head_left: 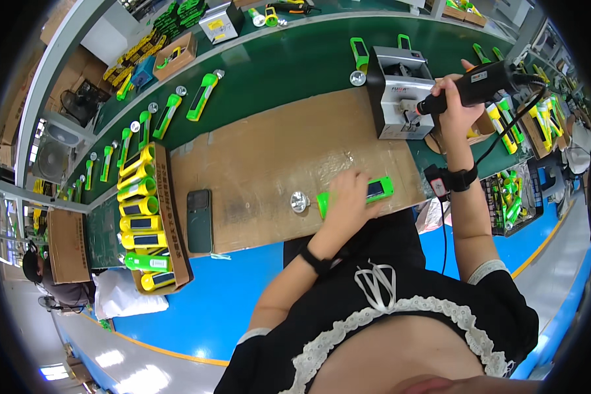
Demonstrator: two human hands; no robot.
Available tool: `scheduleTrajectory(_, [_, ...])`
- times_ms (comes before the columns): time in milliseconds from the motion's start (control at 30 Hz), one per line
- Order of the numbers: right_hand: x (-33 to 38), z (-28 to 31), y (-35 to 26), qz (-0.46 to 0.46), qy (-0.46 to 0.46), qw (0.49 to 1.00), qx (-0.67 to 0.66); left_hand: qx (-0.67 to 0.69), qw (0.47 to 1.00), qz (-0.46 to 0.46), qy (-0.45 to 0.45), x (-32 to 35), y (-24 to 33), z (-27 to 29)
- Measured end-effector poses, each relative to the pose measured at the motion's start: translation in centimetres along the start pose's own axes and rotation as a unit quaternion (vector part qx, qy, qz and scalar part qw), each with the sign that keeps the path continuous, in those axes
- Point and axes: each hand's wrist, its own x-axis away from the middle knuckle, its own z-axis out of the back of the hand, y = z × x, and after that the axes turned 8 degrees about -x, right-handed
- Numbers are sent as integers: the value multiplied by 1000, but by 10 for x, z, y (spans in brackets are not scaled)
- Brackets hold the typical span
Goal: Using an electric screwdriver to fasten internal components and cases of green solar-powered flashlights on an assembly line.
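Green lamp body, one: on the cardboard mat, near right, under the left hand, fingers across its middle, closure unclear. Black power screwdriver, one: clamped in the right hand, forearm extended far, bit at the grey feeder box.

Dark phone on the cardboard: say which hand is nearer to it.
Left. The left hand is right of the phone, on a green flashlight body; the right hand is much farther right, holding a black driver.
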Motion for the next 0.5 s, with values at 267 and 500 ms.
scheduleTrajectory(267, [-2, -2, 12, -102, -19, 993, 62, -91, 994, 54, -36, 40, -38, 42])
scheduleTrajectory(500, [18, -5, -5, -182, -43, 982, 9, -57, 996, 65, -11, 39, -44, 18])
